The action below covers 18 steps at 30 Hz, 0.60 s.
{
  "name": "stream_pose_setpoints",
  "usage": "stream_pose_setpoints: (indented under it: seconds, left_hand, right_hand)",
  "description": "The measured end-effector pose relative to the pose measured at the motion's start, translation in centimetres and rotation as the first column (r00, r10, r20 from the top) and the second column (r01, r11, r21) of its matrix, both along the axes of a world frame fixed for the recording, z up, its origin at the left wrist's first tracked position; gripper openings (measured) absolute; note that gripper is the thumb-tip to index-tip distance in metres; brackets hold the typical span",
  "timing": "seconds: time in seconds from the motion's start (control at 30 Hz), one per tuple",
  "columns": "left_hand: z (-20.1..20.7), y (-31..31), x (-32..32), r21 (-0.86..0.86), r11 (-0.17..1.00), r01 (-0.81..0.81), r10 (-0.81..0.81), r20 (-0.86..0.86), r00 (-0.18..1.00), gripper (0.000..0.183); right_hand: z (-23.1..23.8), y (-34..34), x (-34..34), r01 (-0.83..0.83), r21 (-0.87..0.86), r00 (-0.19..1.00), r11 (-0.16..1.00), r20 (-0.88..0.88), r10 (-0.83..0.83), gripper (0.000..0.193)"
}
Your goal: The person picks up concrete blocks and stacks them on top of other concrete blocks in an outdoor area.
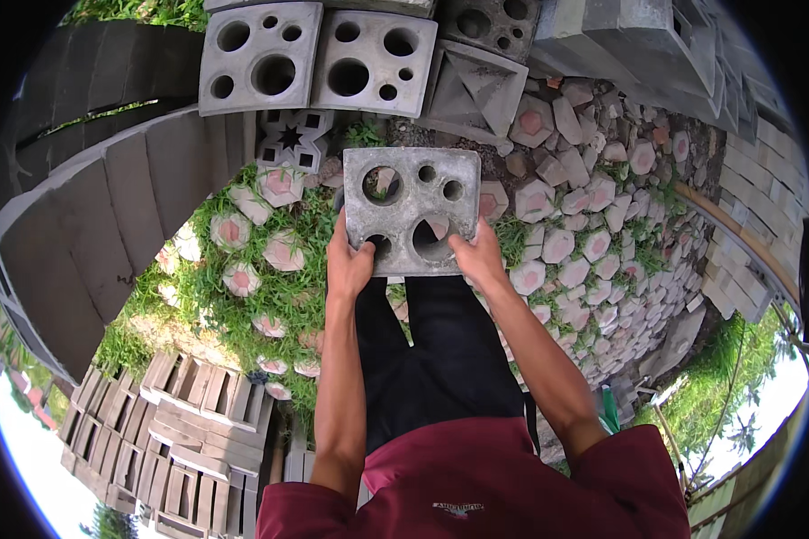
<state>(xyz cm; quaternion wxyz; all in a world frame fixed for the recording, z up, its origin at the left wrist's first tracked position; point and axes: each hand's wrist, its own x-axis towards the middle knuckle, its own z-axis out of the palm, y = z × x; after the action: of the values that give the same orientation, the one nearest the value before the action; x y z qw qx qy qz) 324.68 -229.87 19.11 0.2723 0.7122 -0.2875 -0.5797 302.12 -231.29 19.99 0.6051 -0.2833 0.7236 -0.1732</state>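
1. Concrete block [406, 214]: grey, five round holes, held out ahead of the dark trousers [449, 350].
2. Left hand [350, 255] grips the block's near-left edge, thumb by the smaller near hole. Right hand [478, 256] grips the near-right edge, thumb at the rim of the larger near hole. Fingers mostly hidden from above; cannot tell how far they wrap underneath.
3. Judgement: likely heavy. Both hands should bear equally, elbows drawn in, face kept steady; thumbs better flat on solid concrete than against hole rims.
4. Around and below the block: hexagonal paving stones [535, 202] with grass [310, 301] between. Feet not visible; footing looks uneven, so short, checked steps advised.
5. Beyond the block, slightly left: star-pierced block [272, 151]. Farther: two similar holed blocks [253, 52] [375, 58] side by side and, right of them, a block with a pyramid-like face [476, 90]. Judgement: keep knuckles and corners clear of these edges.
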Motion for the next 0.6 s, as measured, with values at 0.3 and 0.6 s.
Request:
stream_pose_setpoints:
  seconds: [0.3,0.6]
  left_hand:
    - [0.2,-6.6,1.0,0.06,0.997,0.052,-0.052,-0.003,0.999,0.071]
    - [-3.3,-13.7,4.1,-0.176,0.984,0.036,-0.011,0.142,0.99,0.068]
  right_hand:
    - [-4.1,-2.1,1.5,0.09,-0.179,0.993,0.98,-0.062,-0.102,0.043]
    - [-4.1,-11.7,4.4,0.078,-0.234,0.995,0.969,-0.036,-0.089,0.041]
